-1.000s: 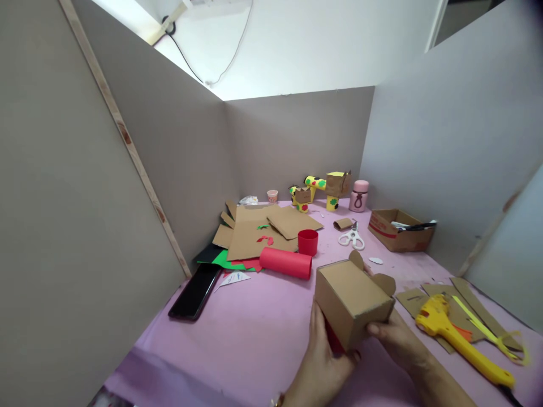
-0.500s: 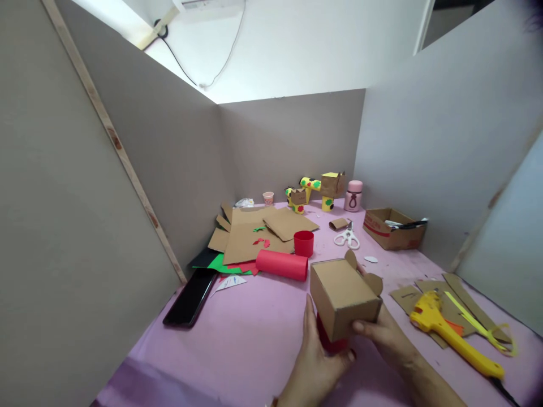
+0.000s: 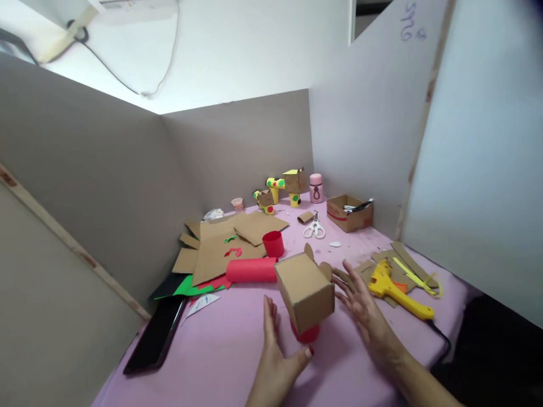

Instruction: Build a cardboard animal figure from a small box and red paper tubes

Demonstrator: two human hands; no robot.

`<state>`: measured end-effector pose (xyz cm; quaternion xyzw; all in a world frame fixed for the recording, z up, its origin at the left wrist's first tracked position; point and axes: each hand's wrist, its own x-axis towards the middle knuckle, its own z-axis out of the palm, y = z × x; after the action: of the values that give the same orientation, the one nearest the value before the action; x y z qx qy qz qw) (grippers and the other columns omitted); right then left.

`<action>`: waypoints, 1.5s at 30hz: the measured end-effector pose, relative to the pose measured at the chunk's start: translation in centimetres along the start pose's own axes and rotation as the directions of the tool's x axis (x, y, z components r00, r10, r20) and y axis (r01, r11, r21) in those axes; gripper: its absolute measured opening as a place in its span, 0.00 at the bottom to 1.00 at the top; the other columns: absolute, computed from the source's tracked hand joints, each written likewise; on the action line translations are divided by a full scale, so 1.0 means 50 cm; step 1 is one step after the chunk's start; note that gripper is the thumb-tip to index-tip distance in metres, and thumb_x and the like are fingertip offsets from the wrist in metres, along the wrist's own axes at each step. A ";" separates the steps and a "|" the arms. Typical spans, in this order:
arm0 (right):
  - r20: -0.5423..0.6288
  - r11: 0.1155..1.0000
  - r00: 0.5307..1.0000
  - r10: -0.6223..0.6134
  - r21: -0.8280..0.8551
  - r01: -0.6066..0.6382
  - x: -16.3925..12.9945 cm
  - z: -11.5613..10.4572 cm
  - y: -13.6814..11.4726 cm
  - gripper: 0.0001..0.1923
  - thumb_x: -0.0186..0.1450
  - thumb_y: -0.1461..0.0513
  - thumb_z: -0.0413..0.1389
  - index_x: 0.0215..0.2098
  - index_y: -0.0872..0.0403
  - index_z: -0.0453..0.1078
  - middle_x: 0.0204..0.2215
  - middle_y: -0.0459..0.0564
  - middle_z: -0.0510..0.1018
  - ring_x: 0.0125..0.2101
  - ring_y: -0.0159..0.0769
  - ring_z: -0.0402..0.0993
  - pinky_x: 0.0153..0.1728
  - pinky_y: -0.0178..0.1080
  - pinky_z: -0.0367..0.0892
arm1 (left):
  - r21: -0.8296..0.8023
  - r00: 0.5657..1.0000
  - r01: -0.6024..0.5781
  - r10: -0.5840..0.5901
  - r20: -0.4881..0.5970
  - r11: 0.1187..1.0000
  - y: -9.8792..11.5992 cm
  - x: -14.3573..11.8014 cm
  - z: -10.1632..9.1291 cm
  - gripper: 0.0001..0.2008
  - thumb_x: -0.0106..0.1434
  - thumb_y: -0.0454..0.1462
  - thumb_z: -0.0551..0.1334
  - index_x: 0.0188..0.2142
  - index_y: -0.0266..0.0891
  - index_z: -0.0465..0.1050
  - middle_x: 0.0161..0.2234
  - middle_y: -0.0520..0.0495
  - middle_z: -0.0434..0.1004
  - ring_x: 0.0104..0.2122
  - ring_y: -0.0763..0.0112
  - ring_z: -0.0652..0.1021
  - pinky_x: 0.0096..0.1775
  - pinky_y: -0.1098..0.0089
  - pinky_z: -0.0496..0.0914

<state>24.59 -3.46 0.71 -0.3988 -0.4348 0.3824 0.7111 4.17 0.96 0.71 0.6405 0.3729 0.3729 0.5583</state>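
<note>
Sitting on a red base [image 3: 306, 334], the cardboard box [image 3: 304, 285] is at 5 o'clock of the view — left hand [image 3: 277, 360] at 7 o'clock of it, right hand [image 3: 363, 314] at 4, each grip spread open, holding nothing; right-finger contact unclear. Box overhangs base, so a fingertip snag could tip it — likewise a loose join. Red tube [image 3: 251, 271] at 10 o'clock could roll if bumped.
</note>
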 end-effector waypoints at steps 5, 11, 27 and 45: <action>-0.243 0.945 0.961 0.131 -0.261 -0.195 -0.080 -0.004 0.010 0.29 0.62 0.47 0.52 0.57 0.50 0.53 0.55 0.60 0.65 0.50 0.45 0.67 0.52 0.49 0.60 | -0.030 0.982 -0.016 0.010 -0.188 0.999 -0.016 -0.017 -0.028 0.48 0.53 0.45 0.65 0.64 0.47 0.34 0.66 0.38 0.41 0.63 0.53 0.51 0.60 0.53 0.50; -0.155 0.879 0.983 0.100 -0.448 -0.160 -0.103 -0.004 0.000 0.18 0.64 0.52 0.51 0.47 0.53 0.66 0.45 0.56 0.75 0.42 0.44 0.72 0.44 0.45 0.66 | -0.063 0.968 0.029 -0.044 -0.245 0.998 -0.013 -0.013 -0.035 0.46 0.52 0.49 0.64 0.62 0.45 0.39 0.63 0.32 0.48 0.60 0.52 0.59 0.57 0.52 0.58; -0.037 0.836 0.998 0.060 -0.544 -0.070 -0.103 -0.003 -0.001 0.15 0.65 0.54 0.50 0.39 0.54 0.73 0.36 0.54 0.79 0.36 0.42 0.75 0.38 0.39 0.68 | 0.155 0.980 -0.197 0.192 0.045 0.968 0.129 0.058 -0.013 0.59 0.48 0.43 0.70 0.64 0.49 0.24 0.67 0.39 0.35 0.65 0.55 0.42 0.61 0.52 0.42; 0.057 0.729 0.994 -0.088 -0.676 0.103 -0.066 0.034 0.003 0.22 0.62 0.56 0.55 0.54 0.47 0.63 0.55 0.56 0.65 0.52 0.48 0.65 0.45 0.47 0.68 | -0.934 0.992 0.004 0.114 0.047 0.356 0.012 0.004 -0.085 0.19 0.62 0.47 0.55 0.47 0.42 0.74 0.48 0.41 0.77 0.51 0.52 0.72 0.51 0.60 0.68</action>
<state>21.92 -5.95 0.05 -0.6035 -0.5716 0.1647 0.5310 0.50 2.94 1.72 0.2419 0.0449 0.5031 0.8285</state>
